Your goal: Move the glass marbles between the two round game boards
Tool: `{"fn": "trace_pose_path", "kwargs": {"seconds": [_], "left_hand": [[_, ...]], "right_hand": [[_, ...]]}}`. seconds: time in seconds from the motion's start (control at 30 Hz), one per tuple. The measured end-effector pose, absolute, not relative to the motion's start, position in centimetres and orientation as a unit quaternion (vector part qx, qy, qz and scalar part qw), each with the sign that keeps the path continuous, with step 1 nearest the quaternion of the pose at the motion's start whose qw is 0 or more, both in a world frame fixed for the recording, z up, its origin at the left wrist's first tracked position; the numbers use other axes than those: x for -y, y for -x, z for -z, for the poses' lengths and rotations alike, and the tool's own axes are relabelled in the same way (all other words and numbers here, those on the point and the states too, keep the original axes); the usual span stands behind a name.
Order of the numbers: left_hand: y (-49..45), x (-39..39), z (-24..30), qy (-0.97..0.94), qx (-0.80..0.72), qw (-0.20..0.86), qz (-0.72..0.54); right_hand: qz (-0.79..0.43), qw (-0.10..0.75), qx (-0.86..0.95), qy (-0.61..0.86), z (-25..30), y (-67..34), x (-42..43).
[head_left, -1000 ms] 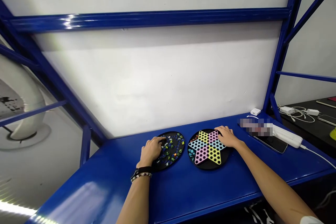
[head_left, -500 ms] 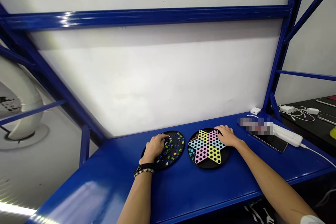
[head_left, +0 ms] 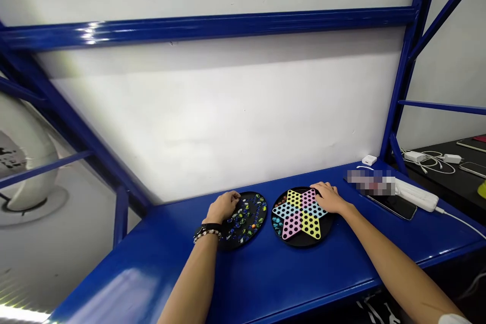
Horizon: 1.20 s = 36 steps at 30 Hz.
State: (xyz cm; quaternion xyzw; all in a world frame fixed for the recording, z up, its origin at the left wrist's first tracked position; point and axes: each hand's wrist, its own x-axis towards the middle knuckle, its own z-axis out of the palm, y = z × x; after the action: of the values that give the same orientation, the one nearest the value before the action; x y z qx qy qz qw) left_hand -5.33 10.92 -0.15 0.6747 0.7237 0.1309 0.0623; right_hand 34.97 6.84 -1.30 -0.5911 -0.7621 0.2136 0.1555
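A black round tray (head_left: pixel 248 239) on the left holds several loose glass marbles (head_left: pixel 243 220), mostly blue, green and yellow. My left hand (head_left: pixel 223 206) is over its far left part, fingertips drawn together; whatever they pinch is too small to make out. To the right lies a round Chinese checkers board (head_left: pixel 299 244) with a star of pink, yellow and light blue points full of black holes. Reddish and teal marbles (head_left: pixel 277 224) sit in the pockets at its left side. My right hand (head_left: pixel 328 197) grips the board's upper right edge, thumb on the star, fingers at the rim.
Both round pieces rest on a blue metal table (head_left: pixel 243 283) against a white panel (head_left: pixel 243 121). On the right are a phone (head_left: pixel 397 206), a white power strip (head_left: pixel 415 195) with its cord and a small white case (head_left: pixel 369 160). Blue frame posts (head_left: pixel 398 86) rise at the sides.
My left hand has shifted a little left, and its outstretched fingers have curled in and closed at the tips. My right hand stays on the board's edge.
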Motion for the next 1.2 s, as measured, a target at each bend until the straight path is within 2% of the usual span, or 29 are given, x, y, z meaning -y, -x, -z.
{"fn": "trace_pose_path", "kwargs": {"seconds": [0.4,0.57,0.7,0.93,1.2], "left_hand": [[12.4,-4.7,-0.7,-0.582,-0.733,0.132,-0.327],[13.1,-4.6,-0.1,-0.583,-0.771,0.092,-0.241],[12.9,-4.4,0.2,-0.621,-0.761,0.101,-0.158],[12.5,-4.0,-0.1,-0.629,-0.757,0.097,-0.145],[10.8,-3.7,-1.3,-0.597,-0.794,0.044,-0.108]], "right_hand": [[-0.208,0.152,0.764,0.591,1.1,-34.9,-6.7],[-0.209,0.152,0.764,0.591,1.3,-34.9,-6.8],[-0.208,0.151,0.763,0.593,1.2,-35.0,-6.7],[-0.204,0.145,0.764,0.595,0.9,-34.9,-6.5],[-0.215,0.143,0.762,0.594,0.6,-34.9,-6.3]]}}
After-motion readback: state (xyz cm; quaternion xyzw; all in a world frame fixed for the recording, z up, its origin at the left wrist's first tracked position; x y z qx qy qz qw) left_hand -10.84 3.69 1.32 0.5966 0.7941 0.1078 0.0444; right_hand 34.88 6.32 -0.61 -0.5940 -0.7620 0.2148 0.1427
